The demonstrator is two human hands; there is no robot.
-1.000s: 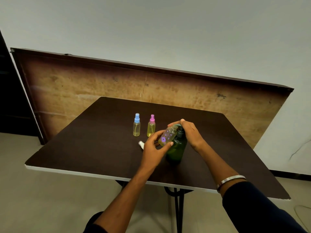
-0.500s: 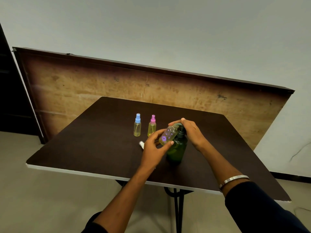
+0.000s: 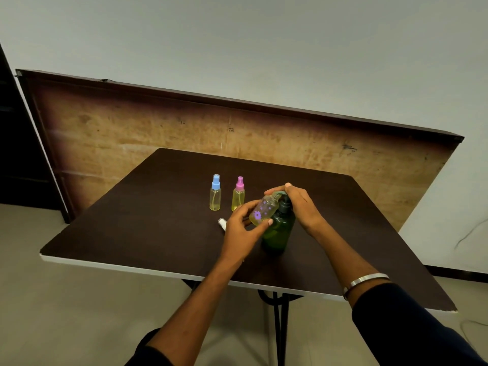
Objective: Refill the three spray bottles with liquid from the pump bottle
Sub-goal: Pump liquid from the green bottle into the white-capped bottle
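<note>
Head view: filling of the third spray bottle appears to be in hand. Left hand (image 3: 241, 228) grips the flowered bottle (image 3: 264, 209), uncapped and tilted, its mouth at the spout of the pump bottle (image 3: 280, 228). Right hand (image 3: 298, 204) rests curled over the pump head. Flowered bottle holds some yellow liquid. Its white cap (image 3: 222, 223) lies on the desk (image 3: 148, 220) just left of the left hand. Beyond that hand stand the blue-capped (image 3: 215, 192) and pink-capped (image 3: 238, 194) bottles, both yellow-filled. Next move, as judged: recapping.

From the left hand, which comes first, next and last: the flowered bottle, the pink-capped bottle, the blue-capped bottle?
1. Flowered bottle: held in the left hand itself, tilted at the pump.
2. Pink-capped bottle: standing just behind the hand.
3. Blue-capped bottle: farther left, standing.
</note>
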